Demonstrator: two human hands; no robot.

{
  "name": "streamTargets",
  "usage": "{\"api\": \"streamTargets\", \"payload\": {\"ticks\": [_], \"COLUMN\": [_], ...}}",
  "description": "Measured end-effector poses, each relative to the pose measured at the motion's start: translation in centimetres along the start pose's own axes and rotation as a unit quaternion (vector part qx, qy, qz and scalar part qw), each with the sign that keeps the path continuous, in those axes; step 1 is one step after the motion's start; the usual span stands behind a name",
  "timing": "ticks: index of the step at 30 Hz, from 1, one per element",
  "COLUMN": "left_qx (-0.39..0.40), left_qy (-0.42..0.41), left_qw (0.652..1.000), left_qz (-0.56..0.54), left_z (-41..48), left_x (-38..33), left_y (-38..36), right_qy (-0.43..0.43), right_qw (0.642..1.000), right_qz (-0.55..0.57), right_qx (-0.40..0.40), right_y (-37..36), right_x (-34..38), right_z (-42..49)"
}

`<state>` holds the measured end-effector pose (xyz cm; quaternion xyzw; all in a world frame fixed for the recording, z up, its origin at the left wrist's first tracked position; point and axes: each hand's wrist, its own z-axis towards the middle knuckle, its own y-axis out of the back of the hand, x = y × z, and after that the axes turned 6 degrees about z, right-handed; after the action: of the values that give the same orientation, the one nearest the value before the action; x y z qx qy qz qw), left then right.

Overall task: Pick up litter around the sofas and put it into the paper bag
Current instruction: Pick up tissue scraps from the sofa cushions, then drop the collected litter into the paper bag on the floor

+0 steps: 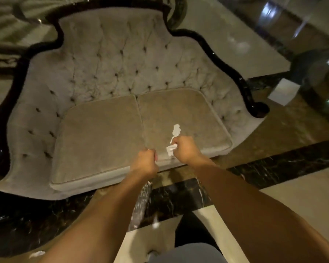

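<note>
A grey tufted sofa [103, 130] with a black frame fills the view. My right hand [185, 149] is closed on crumpled white paper litter [171, 148] just above the front of the right seat cushion. A white paper strip [176, 130] runs up from that hand over the cushion. My left hand [146, 162] is a closed fist at the sofa's front edge. Crinkled clear plastic [141, 204] hangs beneath it, seemingly held, though the forearm hides the grip. No paper bag is clearly in view.
A white scrap [37, 254] lies on the dark marble floor at the lower left, and a small white bit [155, 224] near the plastic. A white boxy object [282, 91] stands on the floor right of the sofa. A pale low table [245, 54] lies behind.
</note>
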<state>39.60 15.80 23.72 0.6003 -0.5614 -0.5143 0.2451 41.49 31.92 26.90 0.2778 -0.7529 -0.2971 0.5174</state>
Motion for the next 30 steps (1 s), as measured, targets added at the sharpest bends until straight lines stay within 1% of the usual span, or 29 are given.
{"api": "streamTargets", "payload": {"ticks": [4,6,10,11,13,16,19,20,22,25,27,30], "left_qx": [0.012,0.033,0.060,0.068,0.070,0.050,0.065,0.076,0.086,0.091,0.092,0.085], "left_qy": [-0.023,-0.046,-0.104,-0.129,-0.179,-0.254,-0.306,-0.325,-0.334,-0.327,-0.318,-0.289], "left_qw": [1.000,0.998,0.992,0.988,0.980,0.966,0.950,0.943,0.937,0.937,0.934,0.941], "left_qz": [-0.012,0.009,0.033,0.041,0.048,0.012,0.012,0.024,0.049,0.085,0.133,0.154], "left_z": [-1.8,-1.8,0.1,0.5,1.0,0.9,0.9,1.5,3.4,8.6,12.5,20.6], "left_x": [-7.5,-12.3,-24.9,-29.5,-36.4,-46.8,-54.3,-56.3,-58.9,-62.4,-63.9,-67.5], "left_y": [-3.0,-4.5,-7.1,-8.1,-9.6,-12.2,-14.4,-15.1,-16.2,-18.3,-18.9,-19.3], "right_qy": [-0.037,-0.059,-0.102,-0.127,-0.167,-0.231,-0.274,-0.278,-0.280,-0.260,-0.242,-0.213], "right_qw": [0.997,0.994,0.986,0.980,0.968,0.939,0.925,0.923,0.924,0.932,0.944,0.956], "right_qz": [0.044,0.057,0.073,0.078,0.092,0.111,0.110,0.117,0.123,0.143,0.130,0.106], "right_qx": [-0.047,-0.072,-0.110,-0.129,-0.165,-0.228,-0.237,-0.237,-0.229,-0.209,-0.180,-0.173], "right_y": [5.2,8.3,15.9,18.6,22.0,26.8,30.7,31.9,33.9,37.3,39.4,43.8], "right_x": [-5.8,-9.7,-19.3,-22.7,-27.8,-35.6,-41.8,-43.5,-46.0,-49.9,-52.1,-56.4], "right_z": [-3.9,-6.0,-10.6,-12.2,-14.5,-17.8,-19.4,-19.1,-17.8,-13.2,-10.0,-4.3]}}
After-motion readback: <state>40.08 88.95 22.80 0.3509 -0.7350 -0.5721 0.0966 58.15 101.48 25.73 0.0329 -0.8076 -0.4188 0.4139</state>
